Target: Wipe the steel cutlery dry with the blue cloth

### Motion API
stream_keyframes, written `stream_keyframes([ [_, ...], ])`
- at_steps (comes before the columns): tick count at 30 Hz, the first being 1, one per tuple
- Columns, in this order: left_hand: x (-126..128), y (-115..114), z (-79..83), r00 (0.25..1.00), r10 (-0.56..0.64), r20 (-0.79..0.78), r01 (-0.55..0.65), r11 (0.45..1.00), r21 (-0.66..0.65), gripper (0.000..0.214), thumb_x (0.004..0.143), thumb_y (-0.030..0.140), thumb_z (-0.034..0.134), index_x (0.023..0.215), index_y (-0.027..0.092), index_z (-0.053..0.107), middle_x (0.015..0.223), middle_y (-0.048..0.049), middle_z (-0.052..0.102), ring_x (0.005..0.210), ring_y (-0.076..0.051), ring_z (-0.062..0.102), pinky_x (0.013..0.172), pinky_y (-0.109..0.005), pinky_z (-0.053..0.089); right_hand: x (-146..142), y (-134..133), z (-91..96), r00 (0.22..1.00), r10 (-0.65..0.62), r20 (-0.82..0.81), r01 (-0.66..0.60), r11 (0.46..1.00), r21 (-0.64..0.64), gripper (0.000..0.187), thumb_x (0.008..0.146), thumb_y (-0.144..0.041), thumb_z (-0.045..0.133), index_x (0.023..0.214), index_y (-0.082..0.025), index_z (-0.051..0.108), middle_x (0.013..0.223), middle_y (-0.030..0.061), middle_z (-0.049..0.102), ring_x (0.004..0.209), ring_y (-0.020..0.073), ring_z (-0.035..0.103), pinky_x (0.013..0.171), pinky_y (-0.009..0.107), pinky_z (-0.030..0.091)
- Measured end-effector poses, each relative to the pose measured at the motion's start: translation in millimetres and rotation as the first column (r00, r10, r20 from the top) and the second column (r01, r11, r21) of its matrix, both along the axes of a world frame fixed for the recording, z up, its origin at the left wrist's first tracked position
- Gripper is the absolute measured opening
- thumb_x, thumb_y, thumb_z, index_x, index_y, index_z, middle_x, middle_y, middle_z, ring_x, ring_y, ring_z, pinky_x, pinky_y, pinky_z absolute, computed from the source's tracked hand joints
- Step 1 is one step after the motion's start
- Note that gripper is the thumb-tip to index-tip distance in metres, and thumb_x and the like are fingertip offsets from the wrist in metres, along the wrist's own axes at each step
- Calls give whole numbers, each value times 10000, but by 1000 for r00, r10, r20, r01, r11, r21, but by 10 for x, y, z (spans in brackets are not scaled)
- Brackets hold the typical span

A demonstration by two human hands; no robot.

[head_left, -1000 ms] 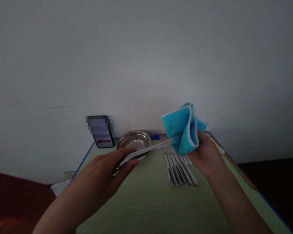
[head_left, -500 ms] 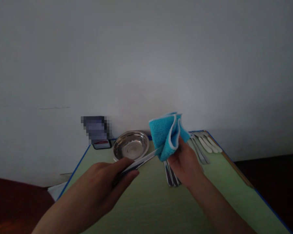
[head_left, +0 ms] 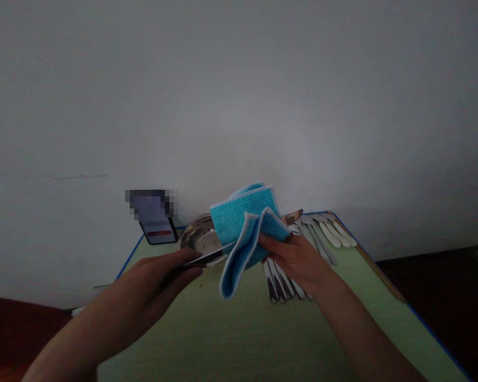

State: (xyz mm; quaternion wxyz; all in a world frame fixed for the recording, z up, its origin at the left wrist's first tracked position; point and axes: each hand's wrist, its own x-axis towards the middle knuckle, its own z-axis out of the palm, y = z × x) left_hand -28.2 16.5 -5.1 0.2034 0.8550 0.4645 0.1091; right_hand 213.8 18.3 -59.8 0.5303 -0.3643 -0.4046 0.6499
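Observation:
My left hand (head_left: 159, 278) is closed on the handle of a table knife (head_left: 207, 257), held above the green table (head_left: 231, 339). The blade runs right into a folded turquoise cloth (head_left: 242, 228). My right hand (head_left: 298, 257) grips that cloth, wrapped around the blade, so the blade tip is hidden. Both hands hover in front of a shiny steel bowl (head_left: 197, 239).
Several knives (head_left: 281, 284) lie side by side under my right hand. A row of spoons (head_left: 329, 231) lies at the table's back right. A phone (head_left: 157, 231) leans against the white wall at the back left. Dark floor borders the table on both sides.
My right hand has slid the cloth leftward along the blade toward my left hand, covering most of the blade. The cloth now droops lower. My left hand has drifted slightly left.

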Motion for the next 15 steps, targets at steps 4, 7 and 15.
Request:
stream_keyframes([
  [4,-105,11,-45,1000,27,7,-27,1000,-3,344,884,444,434,1140,259,571,980,-4,693,819,-183,658,711,-232,506,118,52,16,997,-43,66,41,998,43,274,648,-317,734,876,-183,663,825,43,632,706,153,579,591,279,485],
  [7,-178,1,-92,999,40,-6,-41,999,-23,364,878,453,441,1169,267,555,1030,-4,683,884,-191,648,771,-239,496,214,70,39,992,-39,117,27,994,102,222,663,-308,724,836,-184,659,767,26,625,659,139,573,603,285,494],
  [15,-186,25,-52,997,15,-81,-33,973,-227,345,887,488,400,888,246,646,756,31,678,669,-137,627,607,-197,460,461,15,179,825,52,562,-167,973,156,135,661,-306,713,752,-223,658,688,-25,667,619,148,639,610,269,510],
])
